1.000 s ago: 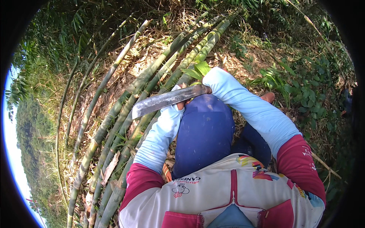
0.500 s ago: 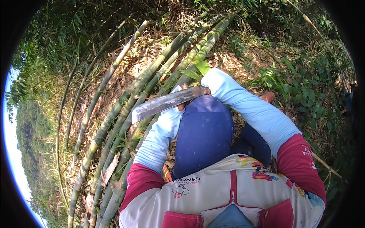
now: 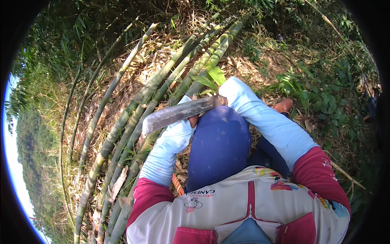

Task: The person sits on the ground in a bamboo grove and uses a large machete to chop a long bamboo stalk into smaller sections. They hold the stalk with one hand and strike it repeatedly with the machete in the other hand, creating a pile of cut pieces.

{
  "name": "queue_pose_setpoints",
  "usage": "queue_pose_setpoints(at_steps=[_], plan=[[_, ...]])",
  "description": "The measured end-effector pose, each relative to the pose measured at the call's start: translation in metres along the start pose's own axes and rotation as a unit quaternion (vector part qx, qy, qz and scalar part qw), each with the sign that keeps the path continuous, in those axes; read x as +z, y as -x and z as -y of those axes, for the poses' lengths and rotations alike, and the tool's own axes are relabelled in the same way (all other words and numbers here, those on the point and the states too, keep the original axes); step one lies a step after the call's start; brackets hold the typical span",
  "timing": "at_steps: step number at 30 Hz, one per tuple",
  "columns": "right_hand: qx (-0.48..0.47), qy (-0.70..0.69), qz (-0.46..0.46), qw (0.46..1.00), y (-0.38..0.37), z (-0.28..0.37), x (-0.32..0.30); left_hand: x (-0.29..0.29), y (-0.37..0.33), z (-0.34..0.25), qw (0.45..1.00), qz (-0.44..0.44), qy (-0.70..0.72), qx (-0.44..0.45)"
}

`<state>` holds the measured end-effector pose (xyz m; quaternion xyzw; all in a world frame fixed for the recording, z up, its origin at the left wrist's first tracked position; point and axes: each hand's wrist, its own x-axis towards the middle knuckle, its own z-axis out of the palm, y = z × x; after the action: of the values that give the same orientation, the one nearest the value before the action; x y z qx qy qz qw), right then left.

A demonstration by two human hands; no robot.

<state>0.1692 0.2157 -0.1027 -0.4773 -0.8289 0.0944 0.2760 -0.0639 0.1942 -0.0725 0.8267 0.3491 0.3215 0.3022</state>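
A machete (image 3: 178, 114) with a broad, worn grey blade lies across the view above my raised knee, its squared tip pointing left. The grip end is at my right hand (image 3: 222, 100), closed round it, though the light-blue sleeve cuff covers most of the fingers. My left hand (image 3: 193, 120) is beneath the blade, beside the knee and close to a green bamboo pole (image 3: 196, 86). Only bits of skin show there, so its fingers are hidden. Green leaves (image 3: 216, 76) stick up just beyond the blade.
Several long cut bamboo poles (image 3: 106, 148) run from the lower left to the far top. Dry leaves (image 3: 140, 63) cover the ground. Leafy plants (image 3: 325, 95) grow on the right. A brown shoe (image 3: 283, 106) shows beyond my right forearm, and an orange strip (image 3: 177, 184) lies by my left elbow.
The machete and both hands have shifted slightly nearer to me. The right cuff has moved a little right. My grip on the machete looks the same.
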Motion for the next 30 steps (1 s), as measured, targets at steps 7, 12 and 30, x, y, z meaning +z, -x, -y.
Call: queue_pose_setpoints(at_steps=[7, 12, 30], plan=[[0.046, 0.051, 0.058, 0.996, -0.002, 0.0, 0.002, -0.021, 0.017, -0.001, 0.998, -0.024, -0.028, -0.054], [0.445, -0.214, -0.063, 0.867, 0.05, -0.062, 0.055, -0.047, 0.049, -0.006, 0.997, 0.018, 0.066, 0.017], [0.539, -0.171, 0.058, 0.823, 0.259, -0.108, 0.116, -0.061, -0.007, -0.007, 0.803, -0.13, 0.582, 0.002]])
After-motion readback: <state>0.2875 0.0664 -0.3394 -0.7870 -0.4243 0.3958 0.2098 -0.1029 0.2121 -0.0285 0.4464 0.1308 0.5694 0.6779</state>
